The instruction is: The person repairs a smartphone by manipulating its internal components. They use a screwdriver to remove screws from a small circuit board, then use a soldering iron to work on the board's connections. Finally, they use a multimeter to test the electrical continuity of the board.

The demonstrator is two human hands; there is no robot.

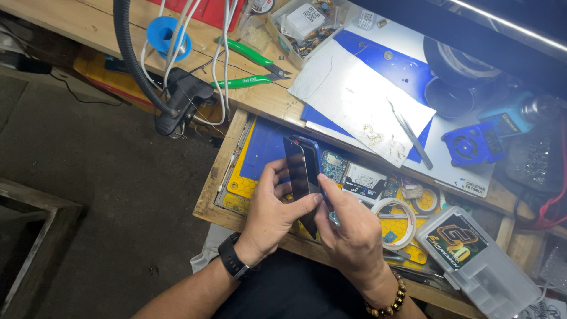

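Centrally, left hand (273, 207) and right hand (348, 227) both clamp a dark glossy rectangular phone screen panel (299, 171), held tilted above the yellow-and-blue work mat (260, 150) near the tabletop's front edge.

black phone screen (300, 171), blue and yellow mat (263, 147), green-handled pliers (251, 68), blue spool (167, 35).

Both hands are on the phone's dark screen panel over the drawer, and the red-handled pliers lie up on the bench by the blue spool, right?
Not quite: in the head view the pliers have green handles, not red. The rest holds: left hand and right hand hold the dark screen panel, blue spool nearby.
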